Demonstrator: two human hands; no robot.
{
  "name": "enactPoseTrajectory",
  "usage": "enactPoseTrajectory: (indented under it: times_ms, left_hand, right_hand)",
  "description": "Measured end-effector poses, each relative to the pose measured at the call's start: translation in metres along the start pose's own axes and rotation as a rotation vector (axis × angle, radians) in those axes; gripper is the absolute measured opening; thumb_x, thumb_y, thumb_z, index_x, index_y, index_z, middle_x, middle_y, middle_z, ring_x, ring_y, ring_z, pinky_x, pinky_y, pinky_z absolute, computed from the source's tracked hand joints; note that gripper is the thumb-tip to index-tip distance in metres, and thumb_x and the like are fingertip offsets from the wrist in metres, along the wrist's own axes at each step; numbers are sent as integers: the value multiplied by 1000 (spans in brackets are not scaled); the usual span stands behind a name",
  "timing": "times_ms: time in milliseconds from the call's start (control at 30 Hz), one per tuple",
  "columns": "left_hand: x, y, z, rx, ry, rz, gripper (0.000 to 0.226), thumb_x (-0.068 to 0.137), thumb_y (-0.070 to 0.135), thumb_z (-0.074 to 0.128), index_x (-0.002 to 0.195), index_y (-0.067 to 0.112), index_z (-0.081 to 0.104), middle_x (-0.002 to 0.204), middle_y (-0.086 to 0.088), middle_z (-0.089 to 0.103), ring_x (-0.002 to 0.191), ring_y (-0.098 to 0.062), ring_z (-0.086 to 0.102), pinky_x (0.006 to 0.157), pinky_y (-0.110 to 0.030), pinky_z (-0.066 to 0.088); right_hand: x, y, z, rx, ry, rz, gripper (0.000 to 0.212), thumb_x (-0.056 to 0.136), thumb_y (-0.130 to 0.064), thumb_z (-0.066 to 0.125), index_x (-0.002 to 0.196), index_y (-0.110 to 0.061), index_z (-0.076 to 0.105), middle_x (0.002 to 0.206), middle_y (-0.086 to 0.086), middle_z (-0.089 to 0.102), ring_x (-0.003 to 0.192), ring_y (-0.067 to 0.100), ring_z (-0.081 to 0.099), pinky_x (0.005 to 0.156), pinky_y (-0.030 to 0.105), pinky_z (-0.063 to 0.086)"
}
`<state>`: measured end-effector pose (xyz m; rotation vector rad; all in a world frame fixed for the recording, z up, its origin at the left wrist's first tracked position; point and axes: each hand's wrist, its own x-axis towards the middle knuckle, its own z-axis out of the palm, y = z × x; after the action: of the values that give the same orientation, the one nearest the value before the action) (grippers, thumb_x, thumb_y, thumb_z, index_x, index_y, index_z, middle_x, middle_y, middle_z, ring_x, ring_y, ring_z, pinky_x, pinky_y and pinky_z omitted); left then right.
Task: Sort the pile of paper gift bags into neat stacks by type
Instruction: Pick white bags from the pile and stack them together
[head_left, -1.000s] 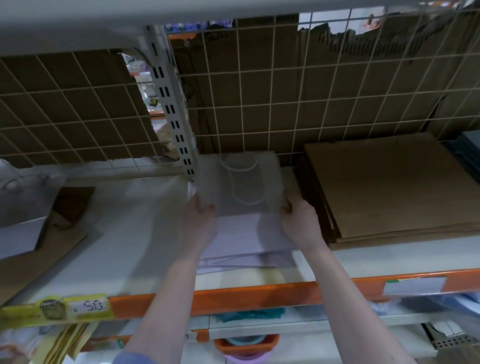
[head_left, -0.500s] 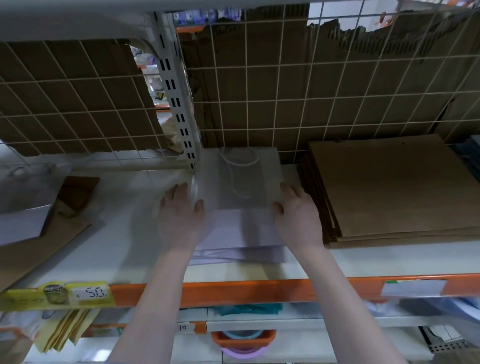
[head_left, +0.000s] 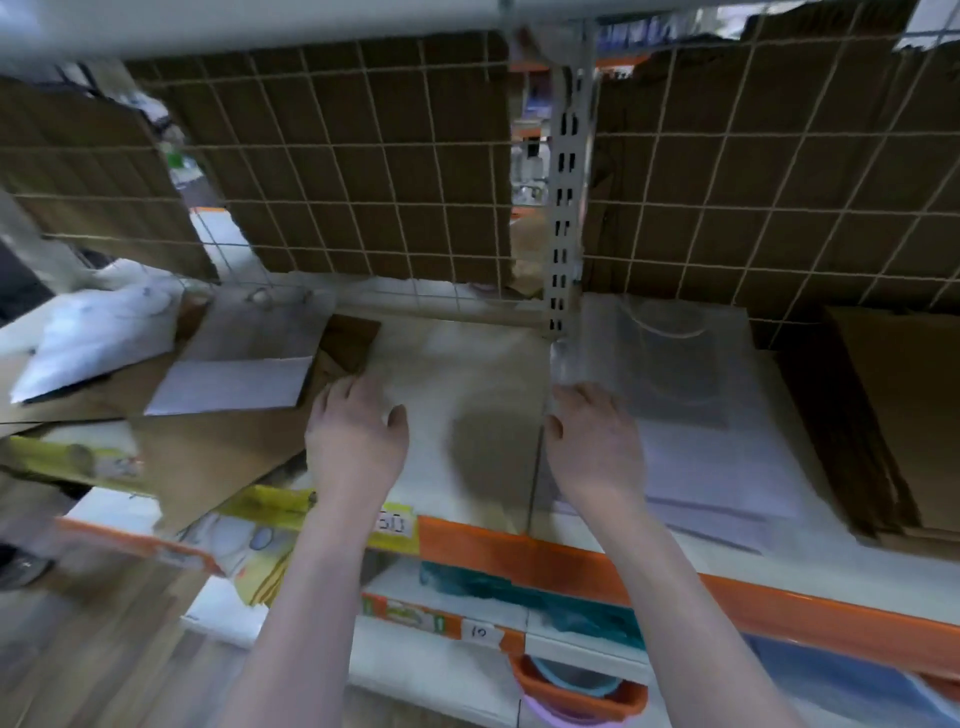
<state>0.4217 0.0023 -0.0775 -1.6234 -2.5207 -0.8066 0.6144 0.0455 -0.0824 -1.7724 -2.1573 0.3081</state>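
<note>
A stack of white paper gift bags (head_left: 691, 415) in clear wrap lies on the white shelf (head_left: 467, 374), right of the metal upright. Beside it on the far right sits a stack of flat brown paper bags (head_left: 898, 410). On the left lies a loose pile: brown bags (head_left: 208, 457), a bag with a white flap (head_left: 234, 384) and crumpled white bags (head_left: 98, 332). My left hand (head_left: 356, 436) hovers with relaxed fingers above the bare shelf, next to the loose pile. My right hand (head_left: 597, 441) is relaxed at the left edge of the white stack and holds nothing.
A wire grid backed with cardboard (head_left: 363, 171) closes the shelf's rear. A perforated metal upright (head_left: 563, 208) divides the shelf. The orange front rail (head_left: 519, 556) carries price labels. Below it, a lower shelf holds teal items and an orange tub (head_left: 576, 686).
Both hands have let go of the white stack. The view has swung left, and my left hand now hovers over the bare shelf near the loose pile.
</note>
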Motion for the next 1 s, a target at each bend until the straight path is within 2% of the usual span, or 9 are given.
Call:
enactPoseTrajectory:
  times_ms: [100, 200, 267, 367, 500, 633, 767, 867, 1000]
  left_hand:
    - [18, -47, -19, 20, 2, -76, 31, 82, 20, 63, 107, 1, 65, 111, -22, 62, 105, -41, 54, 87, -47, 43]
    - [46, -104, -35, 2, 19, -126, 40, 87, 22, 59, 125, 8, 58, 131, -15, 53, 123, -35, 44, 95, -44, 39]
    - [66, -146, -46, -5, 9, -118, 43, 91, 25, 55, 130, 9, 53, 137, -13, 48, 126, -34, 41, 98, -43, 37]
    - [98, -209, -61, -6, -2, -88, 40, 91, 23, 56, 125, 3, 57, 132, -19, 52, 124, -36, 43, 103, -40, 29]
    - [136, -276, -71, 22, 18, -21, 48, 84, 33, 39, 109, 2, 64, 109, -24, 61, 107, -41, 54, 93, -47, 40]
    - [167, -313, -70, 22, -65, -57, 49, 91, 35, 44, 126, 3, 54, 131, -22, 50, 128, -37, 39, 108, -44, 28]
    - [191, -333, -52, 88, -209, -22, 55, 94, 40, 46, 143, 15, 36, 153, -15, 26, 144, -32, 16, 116, -41, 15]
    - [202, -338, -39, 96, -266, 9, 57, 95, 43, 44, 143, 16, 33, 153, -13, 27, 143, -32, 17, 115, -42, 15]
    - [207, -341, -30, 44, -221, 51, 53, 94, 43, 45, 139, 14, 41, 145, -10, 40, 139, -31, 29, 113, -43, 22]
  right_hand:
    - [7, -52, 21, -7, -21, -37, 34, 94, -22, 41, 126, -15, 51, 131, 7, 50, 121, 25, 44, 96, 33, 33]
    - [15, -109, 47, 18, -9, -46, 35, 95, -25, 43, 128, -16, 51, 132, 7, 50, 122, 26, 44, 98, 32, 33]
    - [21, -152, 66, 21, 0, -30, 34, 95, -26, 43, 126, -15, 52, 129, 8, 51, 120, 27, 45, 97, 33, 34]
    - [31, -215, 93, 42, -31, 0, 36, 97, -29, 41, 129, -16, 49, 133, 9, 49, 123, 29, 42, 97, 34, 36]
    - [40, -275, 121, 48, -37, 48, 37, 97, -29, 40, 131, -17, 49, 135, 8, 45, 124, 30, 42, 95, 36, 37]
    - [50, -306, 138, 7, -54, 72, 41, 99, -29, 35, 137, -15, 43, 137, 11, 43, 122, 32, 43, 94, 35, 37]
    - [60, -317, 149, 8, -59, 150, 43, 98, -33, 35, 138, -17, 41, 140, 12, 40, 125, 33, 40, 98, 39, 37]
    - [67, -321, 156, -27, -48, 190, 48, 96, -39, 39, 138, -16, 40, 138, 14, 41, 125, 34, 40, 97, 40, 37]
    - [77, -323, 162, -66, 3, 231, 64, 88, -47, 53, 139, -14, 36, 131, 15, 47, 121, 34, 41, 95, 38, 37]
